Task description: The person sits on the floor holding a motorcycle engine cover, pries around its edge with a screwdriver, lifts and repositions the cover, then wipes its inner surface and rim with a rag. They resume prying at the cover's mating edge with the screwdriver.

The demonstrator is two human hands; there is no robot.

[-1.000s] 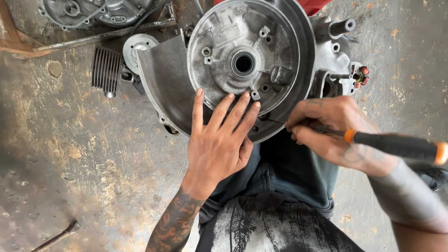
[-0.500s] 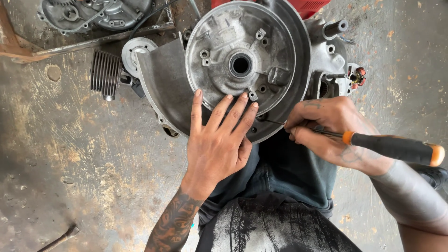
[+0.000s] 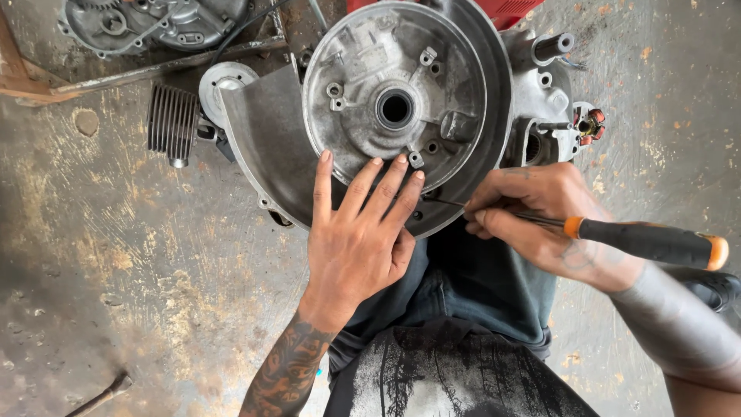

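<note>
A round grey metal engine cover (image 3: 401, 100) with a central hole stands on the concrete floor in front of my knees. My left hand (image 3: 359, 232) lies flat on its lower rim, fingers spread and holding nothing. My right hand (image 3: 540, 212) grips a screwdriver (image 3: 641, 241) with a black and orange handle. The thin shaft points left, and its tip touches the cover's lower edge beside my left fingertips.
A finned cylinder (image 3: 171, 123) lies left of the cover. Another grey engine casing (image 3: 154, 23) and a metal bar (image 3: 147, 71) lie at the top left. A red part (image 3: 509, 9) shows behind the cover. A small tool (image 3: 100, 394) lies at the bottom left.
The view has shifted slightly. Both hands keep their places on the cover and the screwdriver.
</note>
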